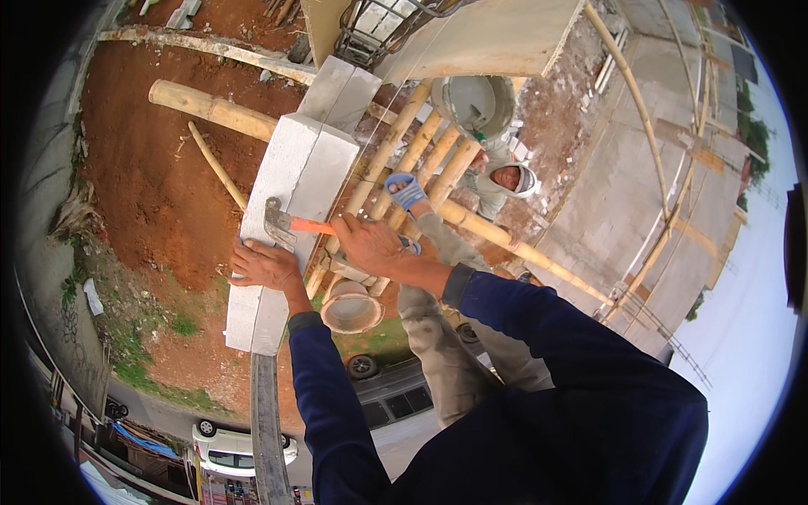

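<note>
My right hand (pixel 367 244) is closed around the orange handle of a claw hammer (pixel 311 225). The hammer's metal head lies over the top of a narrow wall of white lightweight concrete blocks (pixel 307 168), close to a joint. Just nearer along the same wall, my left hand (pixel 263 266) rests on a block (pixel 257 316), its fingers spread over the far edge. The thumb side of that hand is close to the hammer head, with a small gap. Both forearms are in dark blue sleeves.
Beneath me is a bamboo scaffold (pixel 417 139), where my sandalled foot (pixel 406 192) stands. A mortar tub (pixel 473 105) and a round bucket (pixel 351 313) are beside it. Below right, a co-worker in a white hard hat (pixel 526 181) reaches near the tub. Bare red soil (pixel 151 168) lies beyond the wall.
</note>
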The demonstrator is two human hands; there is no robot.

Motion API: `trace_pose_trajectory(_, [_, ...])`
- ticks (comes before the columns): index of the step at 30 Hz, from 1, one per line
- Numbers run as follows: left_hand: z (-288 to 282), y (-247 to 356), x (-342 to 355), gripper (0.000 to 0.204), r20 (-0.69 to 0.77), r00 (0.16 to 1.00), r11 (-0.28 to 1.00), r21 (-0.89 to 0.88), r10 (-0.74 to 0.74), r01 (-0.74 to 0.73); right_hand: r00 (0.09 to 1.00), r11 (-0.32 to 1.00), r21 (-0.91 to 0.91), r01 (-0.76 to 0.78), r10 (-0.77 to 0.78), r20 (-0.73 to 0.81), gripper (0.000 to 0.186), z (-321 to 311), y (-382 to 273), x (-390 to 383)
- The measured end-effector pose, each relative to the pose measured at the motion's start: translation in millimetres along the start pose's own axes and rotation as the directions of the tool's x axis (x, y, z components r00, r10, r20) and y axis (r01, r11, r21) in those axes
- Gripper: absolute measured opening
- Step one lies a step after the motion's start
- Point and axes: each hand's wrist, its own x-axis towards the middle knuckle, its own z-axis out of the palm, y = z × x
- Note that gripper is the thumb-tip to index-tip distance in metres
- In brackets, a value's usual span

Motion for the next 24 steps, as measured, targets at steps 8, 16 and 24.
trace_pose_trajectory(8, [-1,1,-1,0.049,0.008,1.000,1.000,-0.002,-0.029,0.029,0.990,0.987,0.136,0.091,-0.075,-0.118,0.028,-38,42,-24])
trace_pose_trajectory(16, [-7,-1,-3,0.056,-0.053,0.998,0.987,-0.159,0.028,-0.036,0.973,0.978,0.164,-0.131,0.159,-0.170,0.023,0,215,-111])
trace_pose_trajectory(24, [-18,-5,-4,0.070,-0.043,0.988,0.892,-0.427,0.146,-0.150,0.865,0.907,0.002,-0.422,0.403,-0.299,0.027,183,414,-70])
